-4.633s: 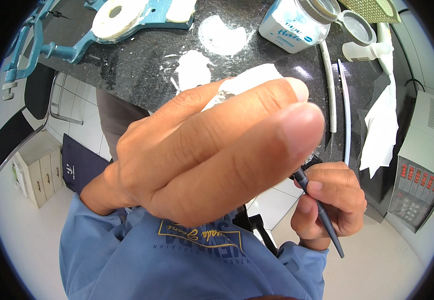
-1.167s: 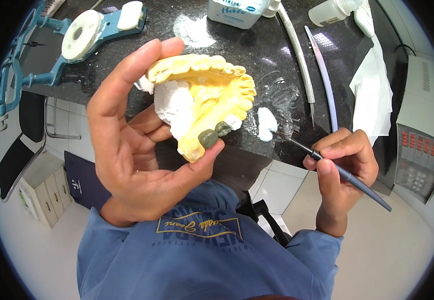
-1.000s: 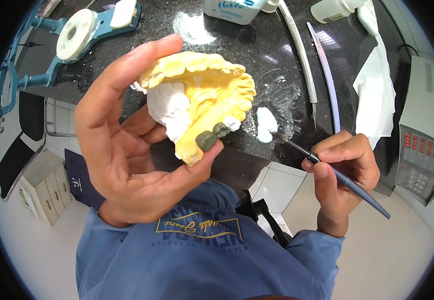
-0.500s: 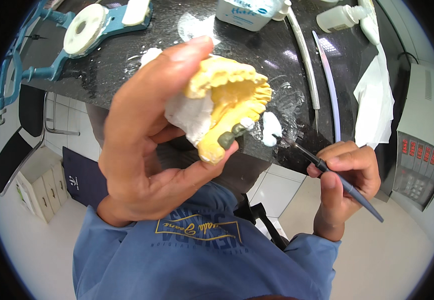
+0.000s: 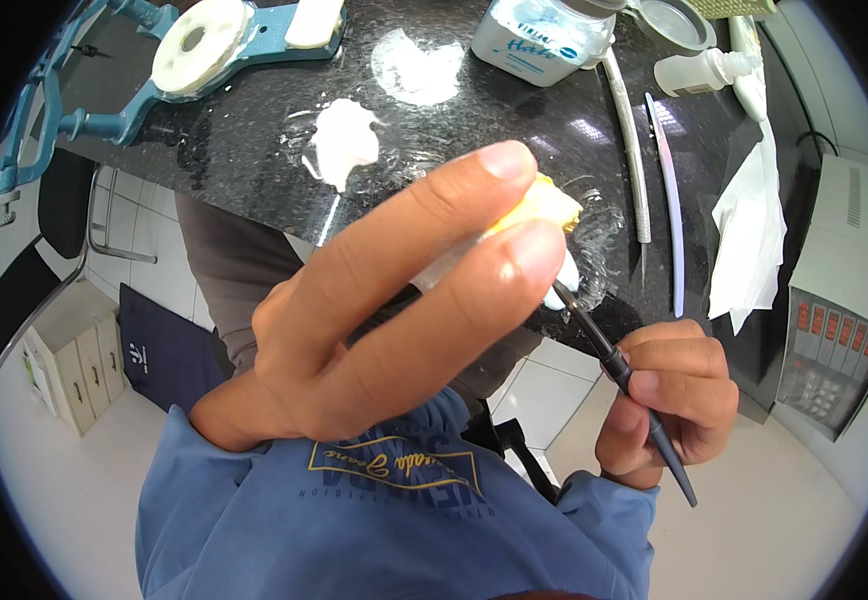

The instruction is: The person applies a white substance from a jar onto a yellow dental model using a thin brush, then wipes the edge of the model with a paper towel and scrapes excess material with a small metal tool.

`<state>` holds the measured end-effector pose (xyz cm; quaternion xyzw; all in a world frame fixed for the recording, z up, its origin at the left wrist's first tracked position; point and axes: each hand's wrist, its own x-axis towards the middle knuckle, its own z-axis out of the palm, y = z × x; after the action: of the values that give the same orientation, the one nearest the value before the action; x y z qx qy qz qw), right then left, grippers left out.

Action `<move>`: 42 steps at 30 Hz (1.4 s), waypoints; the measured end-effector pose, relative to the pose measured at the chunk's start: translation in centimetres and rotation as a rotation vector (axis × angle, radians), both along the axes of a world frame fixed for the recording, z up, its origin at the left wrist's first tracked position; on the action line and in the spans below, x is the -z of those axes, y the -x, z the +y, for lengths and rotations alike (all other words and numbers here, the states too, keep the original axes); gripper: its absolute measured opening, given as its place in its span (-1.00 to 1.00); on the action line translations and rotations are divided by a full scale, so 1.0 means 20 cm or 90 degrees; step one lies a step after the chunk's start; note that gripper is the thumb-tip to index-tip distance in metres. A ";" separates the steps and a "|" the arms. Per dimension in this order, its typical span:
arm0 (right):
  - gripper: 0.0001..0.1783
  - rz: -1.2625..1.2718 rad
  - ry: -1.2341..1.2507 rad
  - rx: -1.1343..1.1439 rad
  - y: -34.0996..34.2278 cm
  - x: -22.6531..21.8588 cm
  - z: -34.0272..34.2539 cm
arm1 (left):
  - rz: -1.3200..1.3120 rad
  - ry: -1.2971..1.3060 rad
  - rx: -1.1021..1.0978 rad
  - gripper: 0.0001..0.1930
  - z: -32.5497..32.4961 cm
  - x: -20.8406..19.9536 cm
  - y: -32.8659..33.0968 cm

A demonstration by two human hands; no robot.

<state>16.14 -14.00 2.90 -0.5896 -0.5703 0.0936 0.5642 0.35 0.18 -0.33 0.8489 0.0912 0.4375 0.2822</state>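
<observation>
My left hand [image 5: 404,290] is closed around a yellow dental cast [image 5: 551,206], two fingers stretched across the front. Only the cast's toothed upper edge shows; most of it is hidden behind those fingers. In my right hand [image 5: 676,395] is a thin dark brush [image 5: 609,362], pinched like a pen, its handle slanting down to the right. The brush tip is beside a pale white dab of paste [image 5: 568,272], just past my left fingertips. Whether the tip touches the dab or the cast, I cannot tell.
On the black worktop are a blue articulator [image 5: 279,42], a white plaster patch [image 5: 344,140], a labelled jar [image 5: 534,42], a small white bottle [image 5: 692,76], a metal-handled instrument [image 5: 628,140], a lilac stick [image 5: 668,200] and white paper [image 5: 746,235]. A grey device [image 5: 834,300] stands at the right.
My left hand has turned over with the cast, so its fingers now cover most of it. My right hand has moved slightly left and down, its brush handle steeper. The view has shifted a little.
</observation>
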 end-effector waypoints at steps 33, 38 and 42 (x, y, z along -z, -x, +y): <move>-0.74 -0.012 0.028 0.003 0.01 -0.01 0.03 | -0.005 0.007 0.033 -0.35 0.01 0.02 0.02; -0.74 0.001 0.031 0.012 0.01 -0.01 0.02 | -0.003 0.008 0.026 -0.35 0.00 0.02 0.01; -0.72 -0.013 0.029 0.000 0.01 -0.01 0.02 | 0.002 -0.005 0.021 -0.36 0.00 0.02 0.02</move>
<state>16.01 -13.52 3.13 -0.6036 -0.5736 0.1004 0.5446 0.03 0.20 -0.69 0.8522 0.0759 0.4317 0.2857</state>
